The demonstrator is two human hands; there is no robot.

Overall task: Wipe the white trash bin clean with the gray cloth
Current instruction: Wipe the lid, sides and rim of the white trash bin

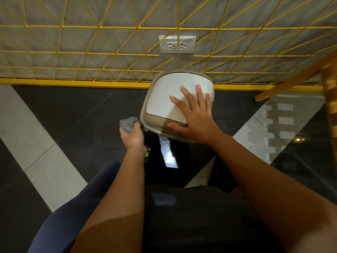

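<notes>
The white trash bin stands on the floor against the wall, seen from above, with a white lid set in a beige rim. My right hand lies flat on the lid, fingers spread, thumb over the near rim. My left hand is closed on the bunched gray cloth and presses it against the bin's left near side, just under the rim. The lower body of the bin is hidden below the lid.
A yellow wire grid covers the gray wall behind the bin, with a white double socket above it. A yellow wooden piece of furniture stands at the right. The floor has glossy dark and white tiles.
</notes>
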